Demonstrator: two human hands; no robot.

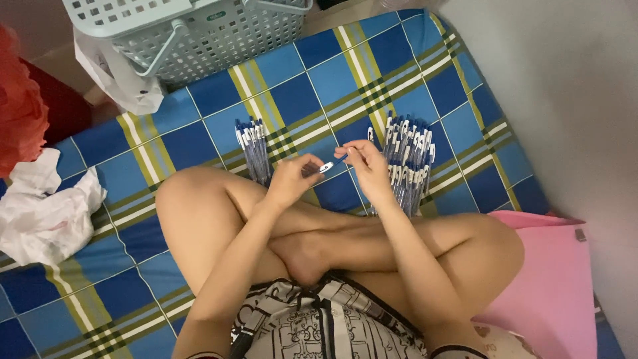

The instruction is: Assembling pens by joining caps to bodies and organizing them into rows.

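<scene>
Pen (330, 165) pinched at both ends, left hand (290, 179) gripping its near end, right hand (367, 163) pinching the far tip. Small pen pile (253, 149) just left of grip, big pile (407, 159) right beside it, on blanket (193, 143).

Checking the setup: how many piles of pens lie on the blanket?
2: a small pile beyond the left hand, a bigger pile by the right hand.

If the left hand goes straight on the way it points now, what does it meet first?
The left hand points right, along the pen it holds. It would most likely first meet the right hand, which grips the pen's other end.
</scene>
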